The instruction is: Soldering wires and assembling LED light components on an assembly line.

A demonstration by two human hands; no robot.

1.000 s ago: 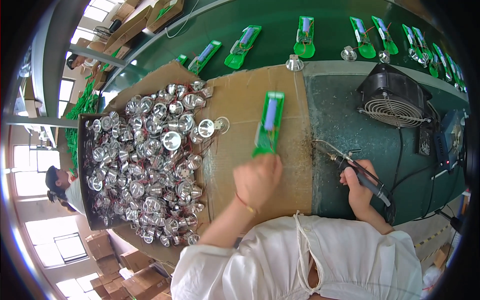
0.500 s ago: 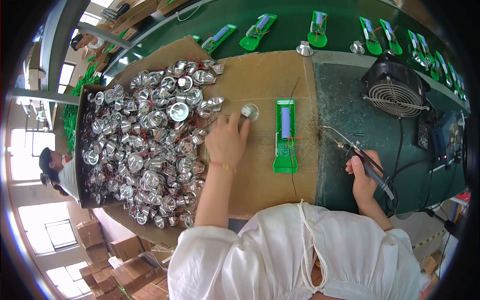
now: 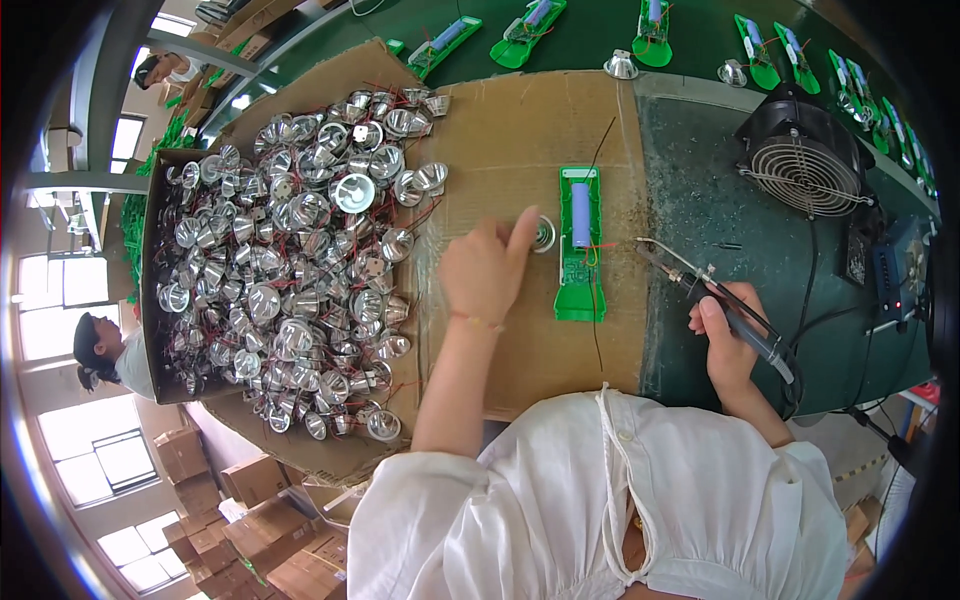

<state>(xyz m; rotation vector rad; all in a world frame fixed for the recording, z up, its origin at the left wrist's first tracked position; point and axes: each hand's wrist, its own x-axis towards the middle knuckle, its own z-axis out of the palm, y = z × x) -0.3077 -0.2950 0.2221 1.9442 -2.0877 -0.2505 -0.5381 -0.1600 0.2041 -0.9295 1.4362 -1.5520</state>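
My left hand (image 3: 486,268) is closed on a small silver reflector cup (image 3: 543,235), with the thumb beside its rim; its fingertips are mostly hidden. Just right of it lies a green flashlight housing (image 3: 580,300) holding a purple cylindrical battery (image 3: 581,214) and a circuit board with short red and yellow wires. A thin dark wire (image 3: 601,345) runs lengthwise over the housing. In my right hand (image 3: 729,335) is a soldering iron (image 3: 740,325) with a thin metal tube along it, its tip pointing left toward the housing without touching it.
A heap of reflector cups (image 3: 295,335) with red wires spills from a carton (image 3: 150,290) at the left. Cardboard (image 3: 490,130) covers the middle of the bench. A black fan (image 3: 805,170) stands at the right. More green housings (image 3: 653,45) line the far side. Two people (image 3: 125,350) are at the left.
My left hand has moved right, bringing the reflector cup close to the housing and turning it. The right hand keeps its hold on the soldering iron. The whole view has shifted slightly.
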